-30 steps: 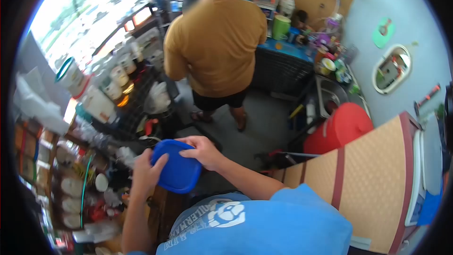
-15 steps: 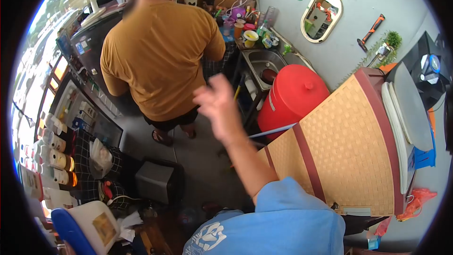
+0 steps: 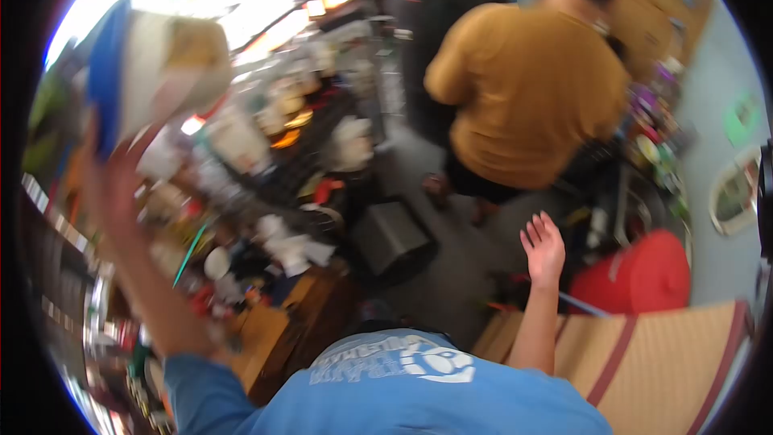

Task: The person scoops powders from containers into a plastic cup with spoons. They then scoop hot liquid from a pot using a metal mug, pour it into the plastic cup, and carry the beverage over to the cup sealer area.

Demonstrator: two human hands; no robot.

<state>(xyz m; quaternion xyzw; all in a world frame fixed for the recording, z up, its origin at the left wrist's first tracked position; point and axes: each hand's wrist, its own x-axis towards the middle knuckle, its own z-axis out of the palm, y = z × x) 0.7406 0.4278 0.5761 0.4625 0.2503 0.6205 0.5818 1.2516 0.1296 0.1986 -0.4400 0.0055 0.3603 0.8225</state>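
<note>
My left hand (image 3: 117, 157) is raised at the left, its fingers wrapped around a white tub with a blue lid (image 3: 189, 48). The tub is tipped on its side and blurred by motion; a tan label shows on it. My right hand (image 3: 544, 251) is held up in front of the red drum (image 3: 656, 274), palm showing, fingers apart, nothing in it. A person in a brown T-shirt (image 3: 531, 97) stands beyond it with their back to me; their hands are hidden.
A dark box-shaped bin (image 3: 393, 234) stands on the floor in the middle. Cluttered shelves with bottles and bags line the left. A wooden cabinet (image 3: 270, 338) is close at my lower left. On the right is a woven-panel cabinet (image 3: 656, 370); a mirror (image 3: 734, 191) hangs on the wall.
My view has swung left. The tub has risen from the lower left to the upper left in my left hand. My right hand now shows its open palm.
</note>
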